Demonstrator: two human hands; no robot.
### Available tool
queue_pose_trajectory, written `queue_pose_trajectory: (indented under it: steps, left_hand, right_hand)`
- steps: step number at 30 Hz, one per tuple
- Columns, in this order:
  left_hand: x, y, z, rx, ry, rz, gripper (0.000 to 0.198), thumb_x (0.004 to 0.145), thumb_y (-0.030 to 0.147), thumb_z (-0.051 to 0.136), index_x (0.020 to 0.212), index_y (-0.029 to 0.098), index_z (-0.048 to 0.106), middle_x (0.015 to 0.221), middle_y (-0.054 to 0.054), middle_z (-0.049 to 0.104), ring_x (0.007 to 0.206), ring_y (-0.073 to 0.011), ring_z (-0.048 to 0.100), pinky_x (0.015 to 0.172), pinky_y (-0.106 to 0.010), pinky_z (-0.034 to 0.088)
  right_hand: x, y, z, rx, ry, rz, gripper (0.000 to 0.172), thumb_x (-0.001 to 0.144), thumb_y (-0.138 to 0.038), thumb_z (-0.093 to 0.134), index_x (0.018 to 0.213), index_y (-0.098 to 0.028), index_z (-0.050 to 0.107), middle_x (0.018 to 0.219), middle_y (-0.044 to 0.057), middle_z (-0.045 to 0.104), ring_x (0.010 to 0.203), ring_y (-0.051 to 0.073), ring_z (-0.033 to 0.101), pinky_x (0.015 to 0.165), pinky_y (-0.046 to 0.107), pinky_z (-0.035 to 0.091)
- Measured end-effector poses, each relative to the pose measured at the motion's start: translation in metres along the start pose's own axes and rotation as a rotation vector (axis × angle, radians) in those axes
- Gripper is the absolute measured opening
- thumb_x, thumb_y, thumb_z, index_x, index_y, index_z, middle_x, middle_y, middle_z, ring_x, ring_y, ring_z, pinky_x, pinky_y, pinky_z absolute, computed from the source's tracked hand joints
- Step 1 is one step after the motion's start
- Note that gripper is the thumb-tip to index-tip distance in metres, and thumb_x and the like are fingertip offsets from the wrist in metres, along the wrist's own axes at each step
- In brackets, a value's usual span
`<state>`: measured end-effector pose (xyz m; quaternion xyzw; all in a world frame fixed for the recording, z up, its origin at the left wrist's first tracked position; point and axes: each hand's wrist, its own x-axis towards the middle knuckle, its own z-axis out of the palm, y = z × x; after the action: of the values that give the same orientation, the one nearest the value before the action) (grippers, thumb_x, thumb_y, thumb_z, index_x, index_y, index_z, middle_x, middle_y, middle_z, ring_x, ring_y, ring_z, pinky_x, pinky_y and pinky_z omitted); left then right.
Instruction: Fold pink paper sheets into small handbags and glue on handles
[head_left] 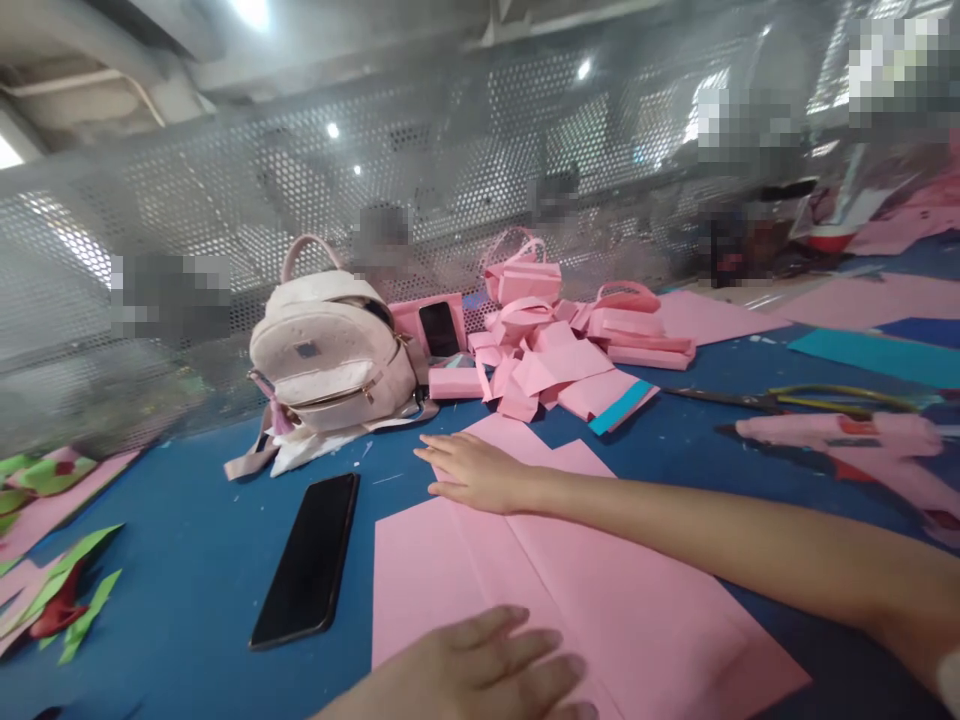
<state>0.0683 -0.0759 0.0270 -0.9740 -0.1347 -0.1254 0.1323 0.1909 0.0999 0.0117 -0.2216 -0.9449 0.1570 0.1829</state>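
Note:
Pink paper sheets (637, 620), creased and overlapping, lie on the blue table before me. My right hand (480, 472) reaches in from the right and rests on the far end of the paper, its fingers stretched out. At the bottom edge, my left hand (502, 665) is over the near part of the same paper, fingers apart and partly cut off by the frame. Whether the left palm touches the paper I cannot tell. Neither hand holds anything. A black phone (306, 560) lies to the left of the paper.
Behind the paper are a cream backpack (337, 350), a second phone (439, 330) and a pile of pink paper pieces (555, 360). Scissors (795, 400) and a pink glue gun (847, 435) lie right. Green scraps (90, 590) are left; a perforated metal screen (450, 180) stands behind.

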Motion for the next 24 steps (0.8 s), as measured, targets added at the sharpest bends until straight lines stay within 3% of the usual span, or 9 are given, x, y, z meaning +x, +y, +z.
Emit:
queue_pose_trajectory:
  steps: [3, 8, 11, 13, 16, 19, 24]
  left_hand:
    - [0.005, -0.001, 0.003, 0.179, 0.133, -0.021, 0.03, 0.103, 0.034, 0.056, 0.128, 0.022, 0.067, 0.134, 0.003, 0.07, 0.117, -0.0161, 0.068, 0.109, -0.03, 0.05]
    - [0.023, 0.0, 0.009, 0.115, 0.266, -0.077, 0.028, 0.104, 0.033, 0.052, 0.116, 0.017, 0.071, 0.12, -0.001, 0.077, 0.108, -0.0175, 0.071, 0.109, -0.034, 0.051]
    - [0.034, -0.008, -0.003, 0.018, 0.354, -0.1, 0.025, 0.105, 0.019, 0.048, 0.097, 0.016, 0.071, 0.103, 0.001, 0.081, 0.099, -0.0128, 0.073, 0.111, -0.032, 0.048]
    - [0.034, -0.015, -0.02, 0.02, 0.372, -0.129, 0.028, 0.105, 0.013, 0.047, 0.086, 0.017, 0.067, 0.098, 0.001, 0.081, 0.098, -0.012, 0.073, 0.105, -0.031, 0.052]
    - [0.02, -0.025, -0.05, 0.051, 0.365, -0.241, 0.031, 0.104, 0.014, 0.048, 0.077, 0.019, 0.064, 0.112, -0.003, 0.078, 0.104, -0.0163, 0.07, 0.094, -0.034, 0.056]
    - [-0.009, -0.033, -0.074, 0.089, 0.373, -0.387, 0.028, 0.101, 0.015, 0.052, 0.077, 0.021, 0.064, 0.123, -0.006, 0.074, 0.111, -0.021, 0.068, 0.09, -0.035, 0.056]
    - [-0.054, -0.044, -0.097, -0.276, 0.146, -0.639, 0.023, 0.097, 0.021, 0.053, 0.085, 0.024, 0.073, 0.13, -0.006, 0.07, 0.109, -0.0216, 0.071, 0.086, -0.029, 0.058]
  right_hand:
    - [0.002, 0.002, -0.002, 0.041, 0.091, 0.032, 0.04, 0.1, -0.033, 0.063, 0.138, -0.022, 0.057, 0.15, 0.012, 0.052, 0.131, 0.031, 0.055, 0.107, 0.057, 0.047]
    - [0.001, 0.0, -0.005, 0.07, 0.146, 0.013, 0.035, 0.1, -0.032, 0.064, 0.133, -0.021, 0.06, 0.145, 0.011, 0.055, 0.125, 0.029, 0.059, 0.103, 0.054, 0.051]
    - [-0.001, -0.006, -0.019, 0.062, 0.112, -0.07, 0.031, 0.1, -0.03, 0.064, 0.129, -0.021, 0.063, 0.147, 0.011, 0.055, 0.129, 0.03, 0.056, 0.106, 0.055, 0.048]
    - [-0.002, -0.011, -0.033, 0.041, 0.063, -0.149, 0.025, 0.099, -0.027, 0.066, 0.122, -0.02, 0.067, 0.147, 0.01, 0.055, 0.134, 0.03, 0.052, 0.11, 0.057, 0.044]
    - [-0.003, -0.02, -0.056, -0.009, -0.031, -0.248, 0.013, 0.098, -0.023, 0.067, 0.108, -0.018, 0.071, 0.138, 0.008, 0.063, 0.132, 0.028, 0.054, 0.112, 0.056, 0.041]
    - [-0.009, -0.025, -0.075, -0.08, -0.118, -0.25, 0.014, 0.097, -0.028, 0.069, 0.105, -0.016, 0.071, 0.119, 0.006, 0.07, 0.114, 0.025, 0.065, 0.103, 0.052, 0.05]
    - [-0.031, -0.025, -0.096, -0.178, -0.158, -0.096, 0.024, 0.098, -0.035, 0.067, 0.114, -0.016, 0.067, 0.117, 0.007, 0.069, 0.104, 0.024, 0.068, 0.092, 0.047, 0.056]
